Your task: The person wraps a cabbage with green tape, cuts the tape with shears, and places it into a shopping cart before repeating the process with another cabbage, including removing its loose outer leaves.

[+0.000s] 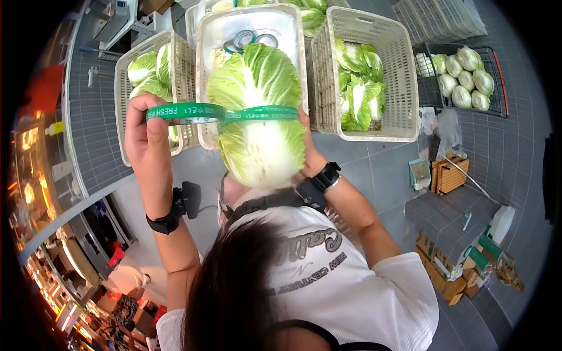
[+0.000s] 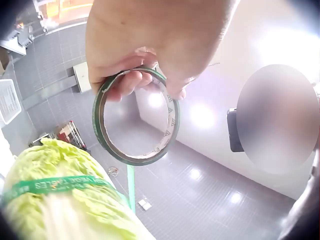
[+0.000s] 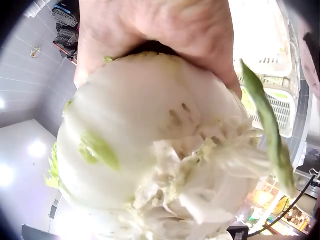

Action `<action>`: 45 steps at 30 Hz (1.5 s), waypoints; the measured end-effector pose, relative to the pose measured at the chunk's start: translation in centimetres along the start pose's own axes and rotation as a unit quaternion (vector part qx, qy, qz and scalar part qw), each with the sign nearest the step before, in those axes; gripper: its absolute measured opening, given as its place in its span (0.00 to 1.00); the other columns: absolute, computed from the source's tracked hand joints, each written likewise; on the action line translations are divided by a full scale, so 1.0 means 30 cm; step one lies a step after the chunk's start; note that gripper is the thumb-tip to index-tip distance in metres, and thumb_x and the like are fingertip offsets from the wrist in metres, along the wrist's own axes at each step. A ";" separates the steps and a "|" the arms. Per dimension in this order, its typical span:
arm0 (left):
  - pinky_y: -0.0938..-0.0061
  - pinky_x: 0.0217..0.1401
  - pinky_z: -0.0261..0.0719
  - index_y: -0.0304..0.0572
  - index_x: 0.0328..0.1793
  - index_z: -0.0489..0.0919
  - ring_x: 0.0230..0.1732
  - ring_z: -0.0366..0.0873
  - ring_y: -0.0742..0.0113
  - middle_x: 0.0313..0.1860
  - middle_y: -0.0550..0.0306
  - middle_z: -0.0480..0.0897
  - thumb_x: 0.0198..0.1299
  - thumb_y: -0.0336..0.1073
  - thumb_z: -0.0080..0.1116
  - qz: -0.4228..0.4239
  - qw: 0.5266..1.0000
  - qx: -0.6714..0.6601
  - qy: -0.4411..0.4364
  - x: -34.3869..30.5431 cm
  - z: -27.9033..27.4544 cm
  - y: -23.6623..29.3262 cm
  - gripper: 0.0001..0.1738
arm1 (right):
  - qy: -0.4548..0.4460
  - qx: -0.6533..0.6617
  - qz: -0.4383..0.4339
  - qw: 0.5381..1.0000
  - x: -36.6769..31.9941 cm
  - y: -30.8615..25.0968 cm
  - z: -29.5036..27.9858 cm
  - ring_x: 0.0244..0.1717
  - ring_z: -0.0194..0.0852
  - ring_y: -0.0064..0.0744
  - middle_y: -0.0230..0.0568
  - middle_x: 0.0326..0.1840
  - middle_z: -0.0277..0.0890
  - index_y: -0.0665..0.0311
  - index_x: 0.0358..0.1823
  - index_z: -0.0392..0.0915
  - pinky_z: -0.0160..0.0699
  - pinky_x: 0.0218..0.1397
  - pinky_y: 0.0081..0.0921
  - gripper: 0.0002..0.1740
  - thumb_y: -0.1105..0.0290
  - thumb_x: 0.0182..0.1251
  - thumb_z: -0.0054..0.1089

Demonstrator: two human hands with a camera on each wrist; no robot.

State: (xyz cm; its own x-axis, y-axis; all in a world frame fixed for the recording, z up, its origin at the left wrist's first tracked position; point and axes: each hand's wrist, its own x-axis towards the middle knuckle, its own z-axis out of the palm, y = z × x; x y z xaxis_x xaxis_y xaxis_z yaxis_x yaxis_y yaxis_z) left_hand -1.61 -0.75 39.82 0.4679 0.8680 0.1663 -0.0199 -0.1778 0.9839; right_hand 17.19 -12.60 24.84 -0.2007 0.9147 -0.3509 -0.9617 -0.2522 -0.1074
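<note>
A napa cabbage (image 1: 263,155) is held upright before the chest, pale base toward the body and leafy top away. My right hand (image 1: 311,143) grips its right side; in the right wrist view that hand (image 3: 160,22) curves around the cabbage (image 3: 115,115), whose cut base faces the camera. Around its middle runs a printed green tape band (image 1: 263,113). To the left, the band stretches taut to my left hand (image 1: 151,131). Fingers and thumb there pinch a tape roll (image 2: 99,122), seen as a ring in the left wrist view.
A middle crate (image 1: 202,76) ahead holds several tape rolls (image 1: 244,38). Cabbages lie in the left crate (image 1: 186,82) and the right crate (image 1: 404,82). Farther right stand a black basket (image 1: 503,93) of cabbages and stacked crates (image 1: 430,20). Cardboard boxes (image 1: 451,289) sit at lower right.
</note>
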 end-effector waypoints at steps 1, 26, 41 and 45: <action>0.77 0.49 0.66 0.41 0.47 0.66 0.40 0.63 0.74 0.39 0.63 0.64 0.68 0.49 0.53 -0.008 1.000 0.000 0.021 -0.006 -0.008 -0.009 0.18 | -0.001 0.002 0.006 1.000 -0.003 -0.001 0.011 0.66 0.66 0.47 0.50 0.69 0.64 0.63 0.71 0.59 0.65 0.69 0.43 0.44 0.34 0.69 0.28; 0.82 0.33 0.61 0.38 0.40 0.71 0.32 0.61 0.76 0.33 0.62 0.67 0.58 0.38 0.65 -0.014 0.991 0.044 0.129 -0.195 -0.125 -0.269 0.15 | 0.090 0.037 0.067 0.993 -0.012 0.044 -0.101 0.65 0.67 0.43 0.48 0.69 0.63 0.62 0.71 0.58 0.66 0.69 0.41 0.38 0.40 0.72 0.34; 0.76 0.36 0.63 0.35 0.35 0.73 0.33 0.64 0.69 0.29 0.59 0.65 0.61 0.38 0.58 -0.096 0.990 0.068 -0.082 -0.175 -0.134 -0.448 0.12 | 0.149 0.014 0.033 0.988 -0.066 0.062 -0.182 0.65 0.66 0.44 0.48 0.69 0.63 0.62 0.71 0.57 0.65 0.69 0.42 0.40 0.38 0.71 0.36; 0.77 0.34 0.59 0.35 0.30 0.71 0.30 0.59 0.74 0.25 0.64 0.61 0.65 0.38 0.55 -0.242 0.962 -0.018 -0.128 -0.186 -0.139 -0.446 0.14 | 0.157 0.012 0.027 0.987 -0.070 0.070 -0.186 0.66 0.66 0.44 0.48 0.69 0.63 0.62 0.72 0.57 0.65 0.69 0.42 0.40 0.38 0.70 0.36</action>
State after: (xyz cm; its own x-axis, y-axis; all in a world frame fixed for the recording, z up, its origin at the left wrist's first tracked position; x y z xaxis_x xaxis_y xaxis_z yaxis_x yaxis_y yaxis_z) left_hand -7.64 -1.28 25.98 0.6325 0.7016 -0.3282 0.2258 0.2383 0.9446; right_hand 16.65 -16.81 20.18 -0.1883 0.7558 -0.6271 -0.9558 -0.2878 -0.0598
